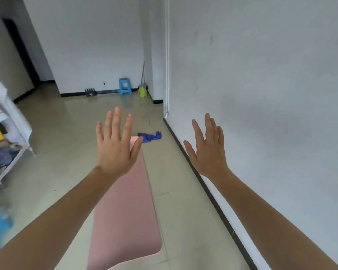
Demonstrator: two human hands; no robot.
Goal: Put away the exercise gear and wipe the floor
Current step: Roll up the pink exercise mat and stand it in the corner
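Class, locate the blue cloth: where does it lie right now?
In the head view the blue cloth lies crumpled on the floor at the far right corner of the pink mat, left of the wall's dark baseboard.

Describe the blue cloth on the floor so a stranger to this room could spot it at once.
Start at the long white wall on the right. A pink exercise mat lies flat on the floor alongside it, and the blue cloth lies at the mat's far corner. It is deep blue and crumpled, unlike the light-blue stool by the back wall.
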